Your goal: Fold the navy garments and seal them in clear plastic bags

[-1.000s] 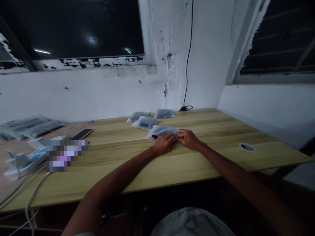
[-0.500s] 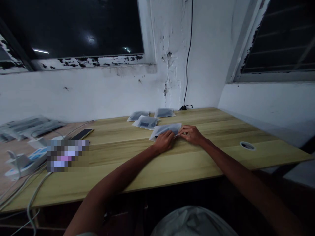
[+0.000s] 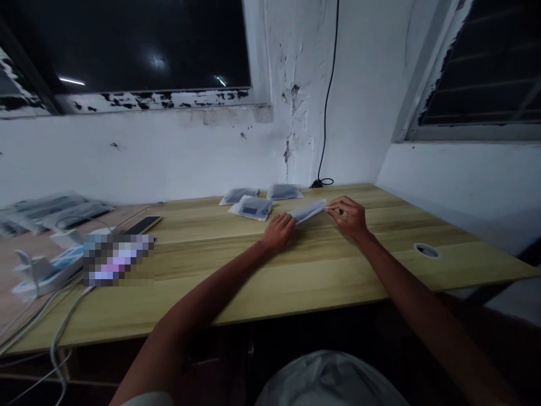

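A frosted translucent bag (image 3: 309,211) is stretched between my two hands above the wooden table (image 3: 203,270). My left hand (image 3: 279,230) has its fingers curled round the bag's left end. At the bag's upper right corner, my right hand (image 3: 347,215) pinches the edge between thumb and fingers. Three similar bags lie just behind: one with a dark item inside (image 3: 252,207), one at the back left (image 3: 239,195) and one at the back right (image 3: 284,191).
At the left are a phone (image 3: 144,225), a blurred-out object (image 3: 119,260), a white power strip (image 3: 63,270) with cables, and several more packed bags (image 3: 54,210). A coiled black cable (image 3: 322,182) rests against the wall. A round cable hole (image 3: 426,251) sits at the right.
My right hand has moved right and up with its corner of the bag. The bag now looks narrower and tilted, raised at its right end. My left hand has shifted slightly left.
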Motion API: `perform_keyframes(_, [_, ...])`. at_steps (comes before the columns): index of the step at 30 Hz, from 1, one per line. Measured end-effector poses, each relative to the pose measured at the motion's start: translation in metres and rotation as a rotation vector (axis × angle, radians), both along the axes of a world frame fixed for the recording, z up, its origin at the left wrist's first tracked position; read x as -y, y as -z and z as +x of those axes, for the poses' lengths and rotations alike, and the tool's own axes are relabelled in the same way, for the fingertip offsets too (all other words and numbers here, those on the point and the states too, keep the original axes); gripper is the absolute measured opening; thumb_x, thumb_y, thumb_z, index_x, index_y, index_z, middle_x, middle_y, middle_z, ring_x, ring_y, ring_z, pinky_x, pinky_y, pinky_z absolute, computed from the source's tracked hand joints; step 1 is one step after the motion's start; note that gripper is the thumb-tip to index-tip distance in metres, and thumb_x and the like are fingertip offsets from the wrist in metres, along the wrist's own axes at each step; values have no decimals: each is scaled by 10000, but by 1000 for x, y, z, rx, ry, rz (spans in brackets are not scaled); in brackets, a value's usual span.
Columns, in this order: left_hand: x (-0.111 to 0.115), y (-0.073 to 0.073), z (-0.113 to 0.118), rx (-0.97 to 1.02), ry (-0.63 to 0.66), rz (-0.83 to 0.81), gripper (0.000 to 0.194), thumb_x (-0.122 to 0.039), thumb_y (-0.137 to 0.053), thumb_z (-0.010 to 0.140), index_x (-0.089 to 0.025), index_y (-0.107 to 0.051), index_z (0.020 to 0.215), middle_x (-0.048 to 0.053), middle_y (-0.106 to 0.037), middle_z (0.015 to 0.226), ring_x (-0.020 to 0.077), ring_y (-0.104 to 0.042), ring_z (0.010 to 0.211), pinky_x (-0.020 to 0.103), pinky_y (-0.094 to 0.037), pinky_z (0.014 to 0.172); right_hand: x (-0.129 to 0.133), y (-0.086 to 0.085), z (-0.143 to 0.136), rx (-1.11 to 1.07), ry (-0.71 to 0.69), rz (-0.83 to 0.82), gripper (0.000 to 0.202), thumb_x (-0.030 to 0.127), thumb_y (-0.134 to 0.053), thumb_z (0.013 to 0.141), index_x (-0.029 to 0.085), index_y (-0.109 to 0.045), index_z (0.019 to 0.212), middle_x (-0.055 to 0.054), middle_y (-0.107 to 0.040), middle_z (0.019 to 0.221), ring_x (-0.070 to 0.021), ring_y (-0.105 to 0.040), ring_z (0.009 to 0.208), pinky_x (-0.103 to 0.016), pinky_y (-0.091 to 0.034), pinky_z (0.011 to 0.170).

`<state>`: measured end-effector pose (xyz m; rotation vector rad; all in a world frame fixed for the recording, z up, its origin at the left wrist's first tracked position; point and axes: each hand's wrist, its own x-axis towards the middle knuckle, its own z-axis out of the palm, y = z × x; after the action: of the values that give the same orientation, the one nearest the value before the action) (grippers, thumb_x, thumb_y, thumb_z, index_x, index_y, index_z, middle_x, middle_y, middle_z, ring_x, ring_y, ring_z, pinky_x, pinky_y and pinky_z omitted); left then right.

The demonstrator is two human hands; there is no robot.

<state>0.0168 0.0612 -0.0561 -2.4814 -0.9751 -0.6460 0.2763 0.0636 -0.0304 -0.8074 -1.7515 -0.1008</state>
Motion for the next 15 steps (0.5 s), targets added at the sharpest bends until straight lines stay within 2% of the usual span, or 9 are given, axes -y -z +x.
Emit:
perform_keyframes(7, [-10, 0, -12, -33, -38, 47, 278, -247, -306, 992, -160, -566, 946, 108, -561, 919, 239, -508, 921, 380, -388, 838, -17, -2, 32, -89, 166, 10, 147, 319, -675, 826, 188, -693, 761, -59, -683, 820, -174, -594, 697, -301, -465, 589])
perform_keyframes(11, [-14, 4, -20, -75, -48, 12, 241, -234, -340, 980, -156, -565, 945, 109, -567, 934, 241, -516, 936, 374, -403, 839, -32, 11, 48, 128, 194, -166, 126, 261, -671, 784, 182, -663, 685, -28, -658, 742, -159, -568, 651, -285, -449, 622])
perform_keyframes(13, [-16, 7, -23, -98, -31, -47, 191, -238, -394, 957, -157, -566, 940, 112, -573, 951, 244, -523, 947, 372, -418, 839, -37, 19, 50, 266, 215, -276, 37, 195, -677, 727, 176, -669, 696, -27, -652, 739, -169, -577, 679, -290, -452, 667])
perform_keyframes(14, [-16, 8, -24, -104, -22, -74, 166, -244, -424, 944, -159, -566, 942, 112, -577, 961, 245, -527, 954, 372, -425, 843, -37, 23, 49, 315, 218, -316, 46, 155, -682, 689, 170, -678, 732, -33, -653, 764, -175, -581, 696, -292, -455, 686])
perform_keyframes(15, [-17, 9, -25, -103, -14, -95, 150, -256, -450, 932, -163, -567, 950, 111, -580, 972, 244, -531, 963, 372, -432, 850, -37, 25, 46, 350, 209, -339, 140, 115, -682, 653, 163, -686, 785, -43, -654, 808, -180, -583, 719, -294, -458, 704])
